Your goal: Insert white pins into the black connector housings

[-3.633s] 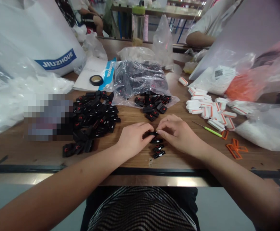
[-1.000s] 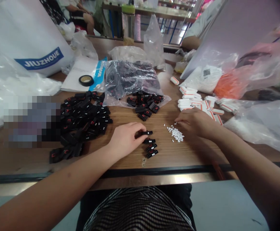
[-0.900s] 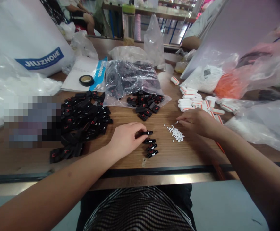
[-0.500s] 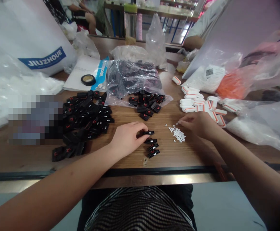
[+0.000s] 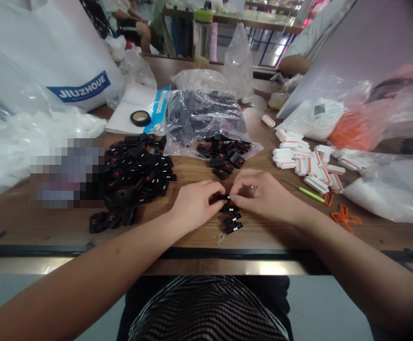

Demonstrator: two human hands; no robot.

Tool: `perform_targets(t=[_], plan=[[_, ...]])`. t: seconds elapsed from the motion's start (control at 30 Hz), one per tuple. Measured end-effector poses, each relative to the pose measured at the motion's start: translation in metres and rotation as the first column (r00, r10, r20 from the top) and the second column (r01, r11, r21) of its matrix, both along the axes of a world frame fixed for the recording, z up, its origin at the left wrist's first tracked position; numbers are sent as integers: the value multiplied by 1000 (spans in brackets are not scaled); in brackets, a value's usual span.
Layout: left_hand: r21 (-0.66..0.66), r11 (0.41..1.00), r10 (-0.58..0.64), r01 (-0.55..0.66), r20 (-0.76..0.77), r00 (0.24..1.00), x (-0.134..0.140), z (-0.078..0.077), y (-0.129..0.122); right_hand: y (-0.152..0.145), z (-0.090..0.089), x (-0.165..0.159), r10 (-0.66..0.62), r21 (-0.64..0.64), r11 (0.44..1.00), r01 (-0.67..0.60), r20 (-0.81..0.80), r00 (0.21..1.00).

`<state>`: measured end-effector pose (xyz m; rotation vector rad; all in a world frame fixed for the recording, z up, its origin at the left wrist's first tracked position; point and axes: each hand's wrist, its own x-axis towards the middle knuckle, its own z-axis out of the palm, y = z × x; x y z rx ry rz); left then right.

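Between thumb and forefinger, my left hand [image 5: 195, 201] holds a small black connector housing [image 5: 223, 197] just above the tabletop. My right hand [image 5: 266, 194] is closed in a pinch at the housing's right end, and a small white peg [image 5: 228, 197] shows at its fingertips. The two hands almost meet there. Directly below lie several more black connector housings in a short column, the lowest housing [image 5: 233, 228] with white pegs seated in its middle. My right hand and wrist hide the pile of loose white pegs.
Left lies a heap of black housings [image 5: 138, 170]; behind is a clear bag [image 5: 206, 116] of more. White orange-striped parts [image 5: 309, 163], a green-handled pick [image 5: 311, 194] and orange frames [image 5: 346, 218] lie right. Black tape [image 5: 140, 118] rests on papers. A bottle [image 5: 202, 38] stands behind.
My right hand has moved left from the loose white pegs to the housing in my left hand. The pick and orange frames have come into sight. The view has shifted slightly.
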<state>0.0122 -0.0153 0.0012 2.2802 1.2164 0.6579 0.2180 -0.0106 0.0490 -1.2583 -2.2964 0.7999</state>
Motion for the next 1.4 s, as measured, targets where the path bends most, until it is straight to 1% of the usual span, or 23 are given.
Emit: perform_targets(t=[0.07,0.23,0.43,0.57,1.03,1.13,1.23,1.4], plan=[[0,1000,-4,4,-6,1000,0,0,0,3,-3,-5,31,35,999,-32,35,999],[-23,1000,7,-7,-21,1000,1,2,0,9,-9,-3,41,91,994,-53,132,990],[-46,999,4,-5,-29,1000,0,6,0,8,1,-9,72,150,982,-116,271,960],[-42,999,-2,1,-26,1000,0,5,1,10,7,-14,92,148,978,-148,330,939],[-17,1000,11,-12,-61,998,0,2,1,16,21,-22,197,91,960,-265,453,869],[-16,1000,16,-17,-65,998,0,2,1,12,22,-23,204,106,952,-286,478,855],[-21,1000,16,-17,-63,998,0,3,1,8,20,-22,167,137,955,-264,486,858],[-19,999,24,-26,-91,996,1,5,0,3,15,-17,152,156,958,-239,429,890]])
